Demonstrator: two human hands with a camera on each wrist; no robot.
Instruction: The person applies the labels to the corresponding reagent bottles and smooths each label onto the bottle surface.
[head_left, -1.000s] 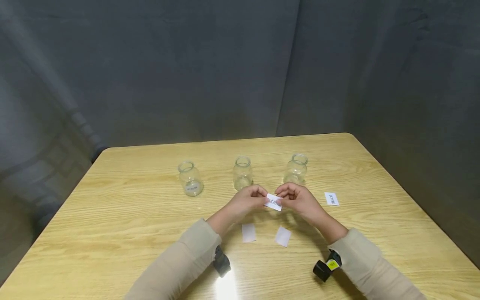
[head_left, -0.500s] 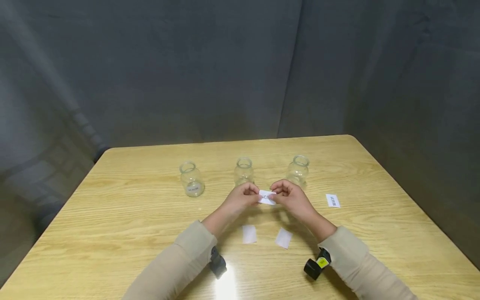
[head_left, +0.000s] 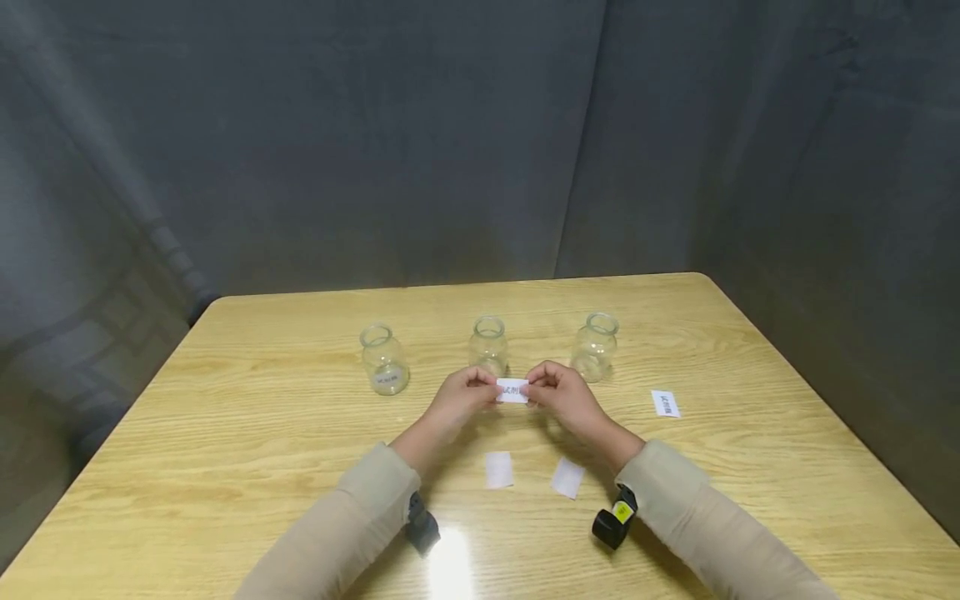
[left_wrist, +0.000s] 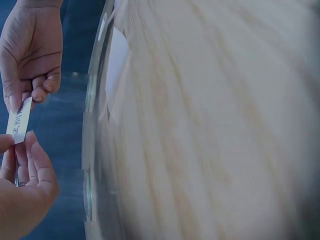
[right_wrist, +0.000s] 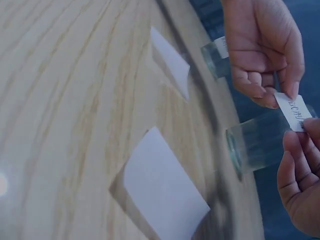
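Both hands pinch one small white label (head_left: 512, 390) with dark printed characters, held above the table. My left hand (head_left: 450, 403) grips its left end and my right hand (head_left: 567, 402) its right end, thumbs on the printed face. The label lies nearly level in the head view, just in front of the middle glass jar (head_left: 488, 340), whose lower part is partly covered by the hands. In the right wrist view the label (right_wrist: 292, 111) spans the fingertips of both hands. Behind the right hand stands another glass jar (head_left: 597, 342).
A third glass jar (head_left: 382, 354) on the left carries a printed label (head_left: 388, 379). Another printed label (head_left: 665, 403) lies on the wooden table (head_left: 262, 467) at right. Two blank white paper pieces, one left (head_left: 498, 470) and one right (head_left: 567, 477), lie nearer the person.
Both hands have moved left with the label, from between the middle and right jars to before the middle jar. The label has turned from slanted to nearly level.
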